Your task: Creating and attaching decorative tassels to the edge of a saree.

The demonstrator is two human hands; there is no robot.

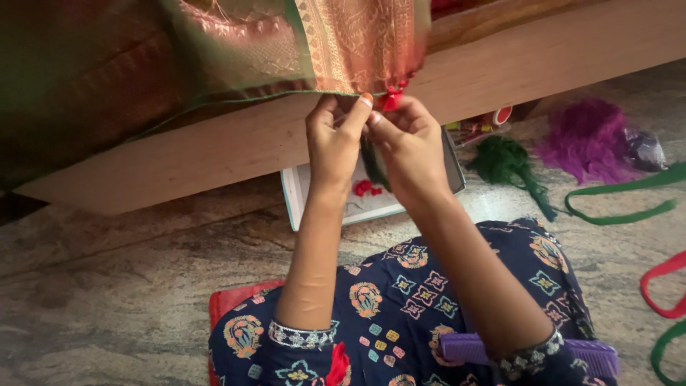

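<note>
At about ten o'clock in the view, a woven cloth [214,50] of green and copper-pink hangs over a long wooden plank [543,57] that runs across the top of the scene. The cloth's patterned border ends at twelve o'clock, where small red tassels [391,99] dangle from its lower edge.

The left hand [332,143] reaches up from six o'clock, its grip closed: thumb and forefinger are pinched together on the cloth's edge just left of the tassels. The right hand [409,146] sits touching it at one o'clock from the view's middle, fingers likewise pinched on the red tassels at the hem. A strand of dark green thread [373,164] hangs down between the two hands.

Below the hands, on the stone floor [107,300], lies a shallow white tray [300,196] with bits of red thread [366,189] in it. At six o'clock the person's lap is covered by a dark blue printed dress [400,300], with a red mat [232,300] under it and a purple comb [593,354] resting at five o'clock.

Towards three o'clock, a clump of green yarn [507,161] lies on the floor, a purple fluffy bundle [589,139] beside it at two o'clock, then a green ribbon [622,207] and a red ribbon [661,286] near the right edge.
</note>
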